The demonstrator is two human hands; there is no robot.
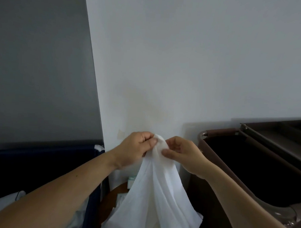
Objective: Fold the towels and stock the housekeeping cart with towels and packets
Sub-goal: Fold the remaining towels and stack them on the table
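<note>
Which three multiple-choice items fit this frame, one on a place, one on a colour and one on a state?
1. On which side of the towel does the cart stand?
A. Left
B. Right
C. Directly under it

2. What colour is the towel?
A. White
B. Dark blue
C. Brown

3. What state is the towel in?
A. Folded and stacked in the cart
B. Spread flat on the floor
C. Hanging unfolded, pinched at its top by the left hand and the right hand

Answers:
1 B: the brown cart's rim lies to the right of the hanging cloth.
2 A: the cloth is plainly white against the pale wall.
3 C: both hands pinch the top and the rest drapes down in loose folds.
</note>
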